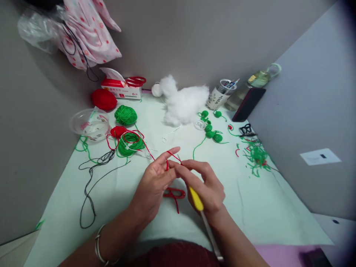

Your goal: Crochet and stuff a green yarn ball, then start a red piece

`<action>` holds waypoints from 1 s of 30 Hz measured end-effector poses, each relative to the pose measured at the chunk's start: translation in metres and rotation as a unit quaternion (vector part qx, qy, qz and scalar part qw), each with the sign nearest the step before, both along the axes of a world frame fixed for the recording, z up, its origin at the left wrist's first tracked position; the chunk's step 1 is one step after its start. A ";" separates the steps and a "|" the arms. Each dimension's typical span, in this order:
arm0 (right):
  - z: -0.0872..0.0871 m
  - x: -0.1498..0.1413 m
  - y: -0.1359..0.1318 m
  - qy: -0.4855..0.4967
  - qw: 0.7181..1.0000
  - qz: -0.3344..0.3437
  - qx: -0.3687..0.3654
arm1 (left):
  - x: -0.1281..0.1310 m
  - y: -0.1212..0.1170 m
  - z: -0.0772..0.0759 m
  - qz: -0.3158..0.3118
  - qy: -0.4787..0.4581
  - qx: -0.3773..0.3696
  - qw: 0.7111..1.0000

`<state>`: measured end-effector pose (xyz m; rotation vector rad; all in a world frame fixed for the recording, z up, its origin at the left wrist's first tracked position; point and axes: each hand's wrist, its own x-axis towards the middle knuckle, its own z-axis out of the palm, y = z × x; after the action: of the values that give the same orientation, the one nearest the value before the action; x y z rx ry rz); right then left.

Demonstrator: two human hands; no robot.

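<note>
red yarn [167,164] crosses the left hand [154,178], its grip pinched on the strand; the right hand [205,185], grip closed, holds a yellow-handled hook [196,199].

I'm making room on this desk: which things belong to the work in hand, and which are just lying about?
In the work:
yellow-gripped crochet hook, in the right hand
red yarn strand, running over the left hand
perhaps, as supplies: green yarn ball, white stuffing

Lying about, apparently:
tissue box
red-handled scissors
phone
water bottle
green yarn clippings
</note>
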<state>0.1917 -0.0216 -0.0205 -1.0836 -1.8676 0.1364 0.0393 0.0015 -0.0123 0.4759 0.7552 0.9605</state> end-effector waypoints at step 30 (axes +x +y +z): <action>-0.001 0.005 0.016 0.413 0.893 0.054 -0.172 | 0.000 0.005 -0.003 0.034 -0.020 -0.044 0.998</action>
<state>0.1965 -0.0054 -0.0219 -0.9329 -1.1342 0.8820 0.0392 0.0063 -0.0157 0.3549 0.7783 0.9929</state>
